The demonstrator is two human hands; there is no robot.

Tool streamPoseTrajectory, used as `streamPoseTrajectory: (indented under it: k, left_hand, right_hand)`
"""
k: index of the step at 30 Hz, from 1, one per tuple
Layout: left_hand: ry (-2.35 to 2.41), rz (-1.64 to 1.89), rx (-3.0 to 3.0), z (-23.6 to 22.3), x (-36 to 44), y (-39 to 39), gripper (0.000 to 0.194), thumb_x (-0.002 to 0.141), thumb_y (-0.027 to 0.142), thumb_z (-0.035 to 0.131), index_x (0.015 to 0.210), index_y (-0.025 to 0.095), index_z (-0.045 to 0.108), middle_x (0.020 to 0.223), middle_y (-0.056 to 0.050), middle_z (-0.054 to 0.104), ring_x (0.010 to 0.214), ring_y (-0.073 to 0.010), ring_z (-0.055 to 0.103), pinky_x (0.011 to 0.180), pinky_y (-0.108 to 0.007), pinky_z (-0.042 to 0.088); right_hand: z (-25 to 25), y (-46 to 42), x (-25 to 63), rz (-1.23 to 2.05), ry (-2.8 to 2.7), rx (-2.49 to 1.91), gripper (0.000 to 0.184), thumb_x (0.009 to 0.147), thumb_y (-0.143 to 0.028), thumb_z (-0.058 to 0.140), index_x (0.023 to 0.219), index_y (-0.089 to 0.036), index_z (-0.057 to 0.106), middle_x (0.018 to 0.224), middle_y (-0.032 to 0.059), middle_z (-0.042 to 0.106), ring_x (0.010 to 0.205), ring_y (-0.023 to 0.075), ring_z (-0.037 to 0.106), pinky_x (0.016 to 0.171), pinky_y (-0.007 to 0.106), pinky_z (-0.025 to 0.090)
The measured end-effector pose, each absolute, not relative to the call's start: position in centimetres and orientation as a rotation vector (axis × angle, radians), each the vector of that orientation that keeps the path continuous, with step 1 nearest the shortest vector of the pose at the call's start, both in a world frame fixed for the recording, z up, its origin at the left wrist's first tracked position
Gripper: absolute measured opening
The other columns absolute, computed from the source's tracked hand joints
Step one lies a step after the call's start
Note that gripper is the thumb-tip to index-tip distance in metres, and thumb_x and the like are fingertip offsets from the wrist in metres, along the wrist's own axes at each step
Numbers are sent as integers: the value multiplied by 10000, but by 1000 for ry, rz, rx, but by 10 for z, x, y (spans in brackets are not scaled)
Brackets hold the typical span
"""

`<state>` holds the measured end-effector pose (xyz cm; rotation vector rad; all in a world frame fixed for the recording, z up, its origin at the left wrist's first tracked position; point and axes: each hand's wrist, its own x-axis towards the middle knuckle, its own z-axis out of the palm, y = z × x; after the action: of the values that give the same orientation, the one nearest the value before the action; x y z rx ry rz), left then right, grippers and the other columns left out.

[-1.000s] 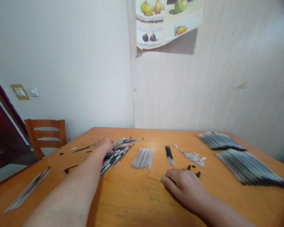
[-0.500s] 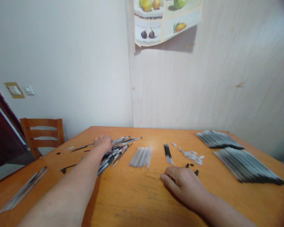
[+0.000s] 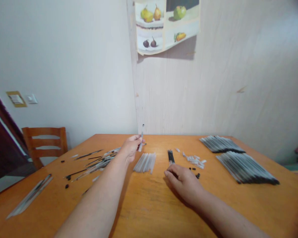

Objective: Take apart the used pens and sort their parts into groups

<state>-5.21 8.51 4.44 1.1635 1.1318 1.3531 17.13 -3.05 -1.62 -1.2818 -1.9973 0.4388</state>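
Observation:
A slim pen (image 3: 141,138) with a clear barrel and a black end stands nearly upright in my left hand (image 3: 131,146), pinched between thumb and fingers above the table's far part. Just below and right of that hand lies a row of clear empty pen barrels (image 3: 145,163). My right hand (image 3: 185,181) rests on the table with its fingers curled in and nothing seen in them. It partly covers the lower ends of some black-tipped refills (image 3: 171,156). Small whitish plastic pieces (image 3: 195,160) and black plugs (image 3: 198,176) lie beside it.
On the left, a loose pile of pens and refills (image 3: 105,161) is partly behind my left forearm. A few long pieces (image 3: 31,197) lie near the left edge. Two rows of pens (image 3: 247,167) sit on the right. A wooden chair (image 3: 44,140) stands beyond the table (image 3: 149,205).
My left hand has come out of the pile and moved right, lifting a pen. My right hand has barely moved, now overlapping the refills' ends. The view has shifted slightly.

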Motion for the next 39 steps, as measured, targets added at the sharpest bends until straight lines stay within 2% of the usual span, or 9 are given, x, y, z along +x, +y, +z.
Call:
streamPoseTrajectory:
  k: [4, 8, 15, 20, 25, 29, 31, 34, 39]
  left_hand:
    - [830, 1336, 962, 37, -3, 55, 101, 811, 164, 634, 912, 154, 629, 783, -36, 653, 603, -91, 567, 555, -195, 417]
    - [736, 1317, 871, 28, 33, 29, 105, 802, 173, 671, 883, 152, 608, 843, -65, 680, 649, -105, 608, 589, -207, 443]
    - [676, 1346, 807, 20, 58, 5, 136, 837, 230, 653, 937, 140, 627, 862, -82, 691, 696, -130, 633, 632, -233, 474]
    - [691, 1434, 776, 14, 52, 11, 126, 820, 223, 680, 879, 128, 620, 791, -61, 675, 674, -108, 614, 655, -218, 481]
    - [692, 1599, 640, 13, 25, 27, 128, 822, 193, 677, 782, 158, 561, 699, -5, 623, 655, -92, 603, 723, -247, 510]
    - [718, 1587, 636, 15, 16, 30, 87, 832, 198, 663, 834, 170, 581, 740, -11, 643, 670, -101, 620, 733, -277, 523]
    - [728, 1559, 658, 15, 17, 29, 109, 815, 215, 683, 835, 173, 584, 755, -10, 647, 671, -97, 621, 699, -253, 513]
    - [816, 1541, 718, 14, 20, 27, 181, 764, 260, 732, 842, 178, 591, 777, -9, 658, 648, -84, 605, 578, -184, 451]
    - [959, 1539, 945, 10, 23, 28, 264, 724, 348, 748, 861, 166, 613, 748, -14, 651, 482, -35, 453, 406, -143, 227]
  right_hand:
    - [-16, -23, 170, 843, -1622, -1164, 365, 932, -488, 444, 749, -194, 559, 655, -7, 571, 565, 118, 500, 528, 240, 356]
    - [-9, -22, 172, 1248, -1315, -991, 424, 897, -576, 469, 856, -174, 595, 706, 6, 617, 452, 76, 463, 416, 211, 294]
    - [-5, -24, 181, 1357, -1184, -962, 347, 843, -500, 589, 750, -166, 579, 583, -27, 571, 409, 47, 416, 387, 176, 258]
    - [-4, -26, 179, 1276, -1301, -1072, 298, 844, -455, 566, 741, -175, 568, 558, -34, 563, 393, 58, 410, 391, 188, 255]
    - [-3, -27, 179, 954, -1558, -1194, 365, 878, -457, 515, 614, -207, 479, 469, -43, 488, 419, 93, 445, 455, 222, 324]
    - [0, -13, 206, 569, -1646, -1335, 395, 921, -469, 439, 663, -198, 567, 547, -2, 563, 531, 135, 539, 531, 247, 372]
    - [1, -2, 228, 407, -1604, -1451, 359, 913, -465, 456, 803, -191, 660, 689, 31, 659, 635, 162, 602, 581, 258, 400]
    - [-1, 9, 262, 215, -1498, -1683, 361, 890, -462, 492, 933, -188, 723, 863, 76, 730, 806, 205, 647, 650, 277, 414]
    - [-14, 17, 290, 131, -1470, -1976, 369, 868, -466, 512, 956, -211, 765, 887, 103, 743, 828, 226, 663, 619, 287, 382]
